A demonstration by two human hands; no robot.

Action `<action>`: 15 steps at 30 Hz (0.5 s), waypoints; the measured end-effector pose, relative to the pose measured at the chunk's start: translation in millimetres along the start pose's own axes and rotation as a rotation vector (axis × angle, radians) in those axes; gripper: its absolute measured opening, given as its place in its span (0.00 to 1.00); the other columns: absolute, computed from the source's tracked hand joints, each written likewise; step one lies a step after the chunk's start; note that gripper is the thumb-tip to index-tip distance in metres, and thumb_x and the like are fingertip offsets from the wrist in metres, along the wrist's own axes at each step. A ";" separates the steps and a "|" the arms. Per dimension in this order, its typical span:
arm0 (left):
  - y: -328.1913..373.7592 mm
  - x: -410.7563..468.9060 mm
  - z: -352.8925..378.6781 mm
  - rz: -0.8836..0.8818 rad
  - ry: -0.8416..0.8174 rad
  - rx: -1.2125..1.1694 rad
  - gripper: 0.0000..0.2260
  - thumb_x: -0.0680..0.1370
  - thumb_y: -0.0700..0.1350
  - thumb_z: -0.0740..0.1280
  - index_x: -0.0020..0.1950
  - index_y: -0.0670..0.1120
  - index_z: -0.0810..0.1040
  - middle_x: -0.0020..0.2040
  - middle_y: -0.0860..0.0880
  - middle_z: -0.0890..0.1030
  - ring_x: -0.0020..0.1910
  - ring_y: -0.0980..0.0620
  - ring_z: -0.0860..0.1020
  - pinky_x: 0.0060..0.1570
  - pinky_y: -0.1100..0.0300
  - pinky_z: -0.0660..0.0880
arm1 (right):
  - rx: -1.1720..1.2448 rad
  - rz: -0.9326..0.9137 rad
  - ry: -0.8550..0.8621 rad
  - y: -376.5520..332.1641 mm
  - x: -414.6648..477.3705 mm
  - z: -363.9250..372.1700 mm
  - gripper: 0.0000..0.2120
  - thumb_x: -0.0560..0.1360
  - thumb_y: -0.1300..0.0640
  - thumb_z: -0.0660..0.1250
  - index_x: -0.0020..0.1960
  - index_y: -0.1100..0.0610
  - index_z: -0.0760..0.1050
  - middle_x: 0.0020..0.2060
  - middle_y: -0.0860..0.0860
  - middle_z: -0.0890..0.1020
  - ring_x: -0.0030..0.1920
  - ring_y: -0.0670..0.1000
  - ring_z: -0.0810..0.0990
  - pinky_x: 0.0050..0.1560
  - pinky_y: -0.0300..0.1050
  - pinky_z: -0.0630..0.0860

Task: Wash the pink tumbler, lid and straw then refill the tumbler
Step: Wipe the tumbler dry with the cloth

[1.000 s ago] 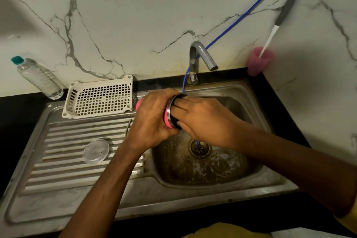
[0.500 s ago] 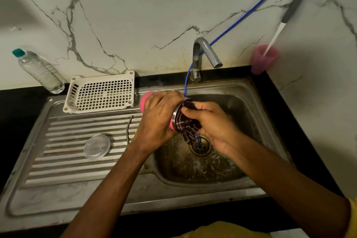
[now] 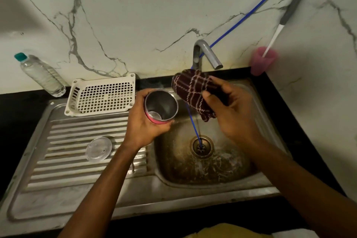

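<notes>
Left hand [image 3: 146, 121] has its fingers wrapped around the pink tumbler [image 3: 161, 107], gripping it from the side and underneath. The cup is tipped so its open mouth faces up toward the camera, and you can see straight down the shiny steel inside. It's held right over the left edge of the sink basin [image 3: 241, 170].

Right hand [image 3: 229, 110] has its fingers pinched closed on a dark maroon checked cloth [image 3: 193, 91], which is bunched up and hanging just right of the tumbler, apart from it, under the tap [image 3: 207, 54].

A thin blue tube [image 3: 251, 11] runs down from the wall, past the tap and into the drain [image 3: 201, 146]. The basin bottom looks wet.

Over on the ribbed drainboard [image 3: 67, 170], the clear lid [image 3: 99, 148] lies flat, well left of the tumbler. There's a thin bit of metal poking out by the left forearm, maybe the straw, can't tell. Behind the drainboard sits a white plastic basket [image 3: 102, 95], and a clear water bottle [image 3: 41, 74] with a teal cap leans against the marble wall. A pink cup [image 3: 261, 61] with a brush [image 3: 286, 13] in it is in the right corner.
</notes>
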State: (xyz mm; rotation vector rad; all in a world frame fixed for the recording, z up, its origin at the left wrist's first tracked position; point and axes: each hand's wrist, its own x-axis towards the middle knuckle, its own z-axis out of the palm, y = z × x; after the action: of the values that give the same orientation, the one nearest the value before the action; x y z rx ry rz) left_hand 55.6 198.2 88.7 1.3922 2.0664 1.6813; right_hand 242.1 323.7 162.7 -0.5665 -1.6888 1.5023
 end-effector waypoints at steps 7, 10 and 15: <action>28.1 8.7 -0.5 0.046 -0.153 0.052 0.39 0.59 0.51 0.81 0.68 0.51 0.71 0.56 0.58 0.80 0.55 0.60 0.81 0.54 0.67 0.76 | -1.132 -1.009 -0.515 10.0 21.2 13.6 0.24 0.68 0.64 0.70 0.64 0.63 0.77 0.58 0.61 0.82 0.52 0.62 0.82 0.42 0.56 0.83; 31.9 14.2 -4.4 0.144 -0.119 0.208 0.37 0.60 0.47 0.80 0.68 0.44 0.73 0.58 0.56 0.80 0.55 0.64 0.78 0.56 0.71 0.72 | -1.267 -0.969 -0.474 7.3 21.6 21.8 0.25 0.65 0.64 0.64 0.62 0.63 0.79 0.57 0.62 0.82 0.47 0.62 0.82 0.35 0.51 0.80; 25.1 20.0 -5.3 0.333 -0.188 0.369 0.29 0.65 0.48 0.78 0.64 0.41 0.78 0.56 0.49 0.82 0.56 0.50 0.80 0.57 0.50 0.76 | -1.295 -0.485 -0.599 1.2 20.4 44.9 0.17 0.74 0.60 0.67 0.62 0.57 0.79 0.54 0.56 0.83 0.48 0.59 0.83 0.44 0.49 0.77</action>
State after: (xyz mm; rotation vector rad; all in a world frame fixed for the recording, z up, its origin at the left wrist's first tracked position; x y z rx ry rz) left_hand 55.1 207.5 120.0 2.0169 2.2067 1.2370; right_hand 194.4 312.1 167.5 -0.2569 -2.9182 0.0432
